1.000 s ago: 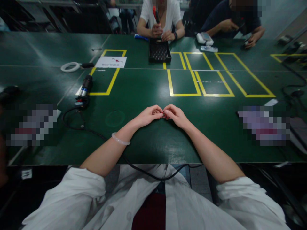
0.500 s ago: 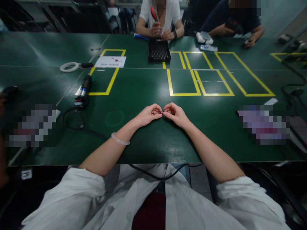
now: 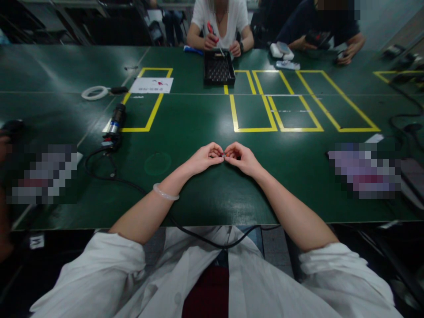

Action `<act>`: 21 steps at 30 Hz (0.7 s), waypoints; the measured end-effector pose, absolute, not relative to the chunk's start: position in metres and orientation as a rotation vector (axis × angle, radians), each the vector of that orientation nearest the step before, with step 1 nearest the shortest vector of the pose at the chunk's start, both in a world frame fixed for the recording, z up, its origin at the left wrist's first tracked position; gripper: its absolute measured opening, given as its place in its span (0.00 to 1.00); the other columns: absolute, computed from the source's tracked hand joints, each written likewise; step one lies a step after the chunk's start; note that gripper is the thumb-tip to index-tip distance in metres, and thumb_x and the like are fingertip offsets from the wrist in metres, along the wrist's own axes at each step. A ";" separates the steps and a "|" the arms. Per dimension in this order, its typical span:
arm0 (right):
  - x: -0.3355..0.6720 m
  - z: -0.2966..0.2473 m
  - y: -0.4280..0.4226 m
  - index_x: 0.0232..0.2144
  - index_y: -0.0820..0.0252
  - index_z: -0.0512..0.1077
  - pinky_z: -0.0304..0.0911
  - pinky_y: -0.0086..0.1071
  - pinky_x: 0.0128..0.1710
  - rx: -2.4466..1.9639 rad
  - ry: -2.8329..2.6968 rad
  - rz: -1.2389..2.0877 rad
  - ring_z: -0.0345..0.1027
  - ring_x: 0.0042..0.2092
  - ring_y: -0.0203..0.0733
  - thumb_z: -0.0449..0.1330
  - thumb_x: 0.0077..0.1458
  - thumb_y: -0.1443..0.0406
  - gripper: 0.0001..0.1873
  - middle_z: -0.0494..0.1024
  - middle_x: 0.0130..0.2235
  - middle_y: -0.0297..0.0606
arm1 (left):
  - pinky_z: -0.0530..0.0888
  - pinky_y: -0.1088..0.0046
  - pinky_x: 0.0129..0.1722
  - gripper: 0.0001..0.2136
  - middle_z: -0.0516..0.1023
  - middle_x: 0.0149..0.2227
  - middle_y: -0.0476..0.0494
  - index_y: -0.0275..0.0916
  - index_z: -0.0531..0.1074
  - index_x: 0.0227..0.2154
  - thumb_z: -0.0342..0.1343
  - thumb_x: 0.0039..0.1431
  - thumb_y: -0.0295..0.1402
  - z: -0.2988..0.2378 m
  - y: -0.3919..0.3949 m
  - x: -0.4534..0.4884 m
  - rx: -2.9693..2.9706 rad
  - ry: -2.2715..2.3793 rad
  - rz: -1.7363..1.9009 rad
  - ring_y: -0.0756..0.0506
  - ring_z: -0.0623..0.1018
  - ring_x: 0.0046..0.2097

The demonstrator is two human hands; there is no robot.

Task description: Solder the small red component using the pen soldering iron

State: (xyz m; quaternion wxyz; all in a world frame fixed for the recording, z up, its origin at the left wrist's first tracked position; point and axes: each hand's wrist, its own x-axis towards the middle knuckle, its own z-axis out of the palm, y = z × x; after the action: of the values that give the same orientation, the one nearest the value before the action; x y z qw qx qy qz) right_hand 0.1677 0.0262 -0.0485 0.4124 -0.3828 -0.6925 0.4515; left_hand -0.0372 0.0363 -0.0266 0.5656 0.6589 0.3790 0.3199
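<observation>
Both the left hand [image 3: 205,158] and right hand [image 3: 241,157] pinched one tiny part [image 3: 224,155] together, grips closed, above the desk [image 3: 198,128]; work appeared mid-step, unfinished.

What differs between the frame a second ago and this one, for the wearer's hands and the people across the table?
Little changed. The left hand and right hand stay fingertip to fingertip on a tiny part, too small to identify, barely shifted. Across the table, a person has lowered a red-handled tool from upright toward the black tray. The electric screwdriver, white ring and paper lie as before.
</observation>
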 end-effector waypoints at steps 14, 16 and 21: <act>0.168 -0.049 0.025 0.39 0.57 0.67 0.59 0.30 0.30 -0.942 -1.790 1.098 0.64 0.30 0.34 0.63 0.52 0.63 0.12 0.73 0.32 0.32 | 0.68 0.73 0.39 0.14 0.73 0.36 0.46 0.34 0.69 0.38 0.64 0.52 0.34 -0.024 0.035 -0.038 1.601 0.881 0.719 0.51 0.73 0.36; 0.168 -0.048 0.025 0.39 0.57 0.67 0.60 0.30 0.30 -0.944 -1.796 1.097 0.65 0.30 0.34 0.63 0.52 0.63 0.12 0.74 0.33 0.32 | 0.68 0.73 0.38 0.13 0.73 0.35 0.46 0.34 0.69 0.38 0.63 0.52 0.35 -0.024 0.035 -0.038 1.608 0.890 0.715 0.51 0.73 0.35; 0.168 -0.048 0.025 0.40 0.57 0.67 0.60 0.30 0.31 -0.925 -1.808 1.082 0.66 0.31 0.34 0.64 0.52 0.63 0.13 0.74 0.34 0.32 | 0.68 0.74 0.37 0.13 0.73 0.35 0.46 0.34 0.70 0.38 0.63 0.54 0.36 -0.026 0.037 -0.038 1.616 0.889 0.727 0.50 0.73 0.35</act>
State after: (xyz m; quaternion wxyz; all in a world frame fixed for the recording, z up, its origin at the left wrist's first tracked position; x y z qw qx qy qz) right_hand 0.1682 0.0253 -0.0480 0.4077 -0.3671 -0.7174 0.4294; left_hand -0.0384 0.0366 -0.0255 0.5476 0.6821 0.3752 0.3067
